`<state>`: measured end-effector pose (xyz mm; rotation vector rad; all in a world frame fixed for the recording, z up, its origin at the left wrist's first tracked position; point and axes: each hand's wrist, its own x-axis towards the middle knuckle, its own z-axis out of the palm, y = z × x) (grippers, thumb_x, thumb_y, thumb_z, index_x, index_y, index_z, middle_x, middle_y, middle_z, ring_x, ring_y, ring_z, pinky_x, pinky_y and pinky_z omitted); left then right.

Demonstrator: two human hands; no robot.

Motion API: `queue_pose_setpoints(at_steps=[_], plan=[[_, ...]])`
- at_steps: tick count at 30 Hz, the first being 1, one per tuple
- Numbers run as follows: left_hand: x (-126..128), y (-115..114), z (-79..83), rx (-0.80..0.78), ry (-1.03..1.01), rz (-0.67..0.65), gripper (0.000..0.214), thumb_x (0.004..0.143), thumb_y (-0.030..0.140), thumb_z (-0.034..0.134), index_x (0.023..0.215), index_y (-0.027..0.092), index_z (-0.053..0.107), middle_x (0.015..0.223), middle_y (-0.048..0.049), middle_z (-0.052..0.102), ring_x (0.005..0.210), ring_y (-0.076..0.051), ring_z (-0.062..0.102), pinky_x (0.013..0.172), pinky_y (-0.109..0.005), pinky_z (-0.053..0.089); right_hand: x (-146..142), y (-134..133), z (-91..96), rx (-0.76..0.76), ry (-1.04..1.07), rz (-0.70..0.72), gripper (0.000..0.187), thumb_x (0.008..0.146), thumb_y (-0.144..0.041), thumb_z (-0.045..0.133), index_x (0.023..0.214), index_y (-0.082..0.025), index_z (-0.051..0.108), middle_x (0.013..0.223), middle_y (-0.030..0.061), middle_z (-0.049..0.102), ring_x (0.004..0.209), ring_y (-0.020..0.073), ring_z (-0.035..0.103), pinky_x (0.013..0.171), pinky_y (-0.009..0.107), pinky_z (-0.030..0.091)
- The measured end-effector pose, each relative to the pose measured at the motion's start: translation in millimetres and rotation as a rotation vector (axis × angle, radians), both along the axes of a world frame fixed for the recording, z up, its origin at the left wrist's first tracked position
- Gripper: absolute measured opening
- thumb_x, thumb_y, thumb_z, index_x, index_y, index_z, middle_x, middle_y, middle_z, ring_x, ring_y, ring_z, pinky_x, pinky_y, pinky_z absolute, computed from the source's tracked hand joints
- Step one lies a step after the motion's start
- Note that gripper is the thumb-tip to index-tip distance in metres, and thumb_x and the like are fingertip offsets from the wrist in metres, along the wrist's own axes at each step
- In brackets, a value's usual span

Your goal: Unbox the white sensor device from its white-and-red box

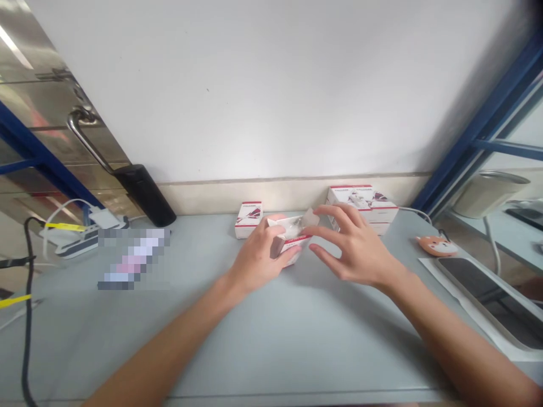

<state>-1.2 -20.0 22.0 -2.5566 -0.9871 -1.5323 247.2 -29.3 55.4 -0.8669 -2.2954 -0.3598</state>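
White cardboard box [292,244], red-banded, rectangular, open-topped, at centre over smooth grey-blue tabletop [254,345]; glossy, translucent contents [292,227] within. Left hand [257,254] closed round box sides, thumb along near face. Right hand [356,246] with fingers spread wide, thumb clear; fingertips at raised flap [311,219], whether pressing cannot be told. Behind: small closed carton [249,220], left; blocky group of similar cartons [360,198], right, near matte white wall [275,102].
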Motion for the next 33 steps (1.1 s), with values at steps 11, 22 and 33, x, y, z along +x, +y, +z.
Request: queue_pose_setpoints(at_steps=[11, 22, 33], plan=[[-2, 0, 3.6, 0.058, 0.078, -0.037, 0.046, 0.092, 0.024, 0.077, 0.124, 0.028, 0.045, 0.130, -0.0106, 0.063, 0.118, -0.025, 0.069, 0.087, -0.038, 0.061, 6, 6, 2.9, 0.150, -0.011, 0.039, 0.016, 0.103, -0.016, 0.062, 0.110, -0.029, 0.067, 0.140, 0.0026, 0.071, 0.131, 0.0286, 0.062, 0.099, 0.045, 0.052], [-1, -2, 8.6, 0.138, 0.149, -0.006, 0.039, 0.095, 0.027, 0.074, 0.120, 0.027, 0.045, 0.128, -0.0116, 0.064, 0.111, -0.024, 0.071, 0.084, -0.039, 0.062, -1, 0, 3.3, -0.090, 0.037, 0.086, 0.031, 0.100, -0.028, 0.065, 0.131, -0.031, 0.064, 0.128, 0.0078, 0.071, 0.124, 0.0328, 0.060, 0.100, 0.053, 0.053], [2, -4, 10.8, 0.221, 0.192, 0.003, 0.036, 0.094, 0.028, 0.075, 0.112, 0.026, 0.045, 0.127, -0.0129, 0.065, 0.106, -0.023, 0.072, 0.081, -0.037, 0.062, 6, 6, -1.3, -0.131, 0.140, 0.156, 0.011, 0.100, -0.030, 0.070, 0.106, -0.026, 0.062, 0.123, 0.0074, 0.074, 0.111, 0.0272, 0.064, 0.092, 0.046, 0.053]])
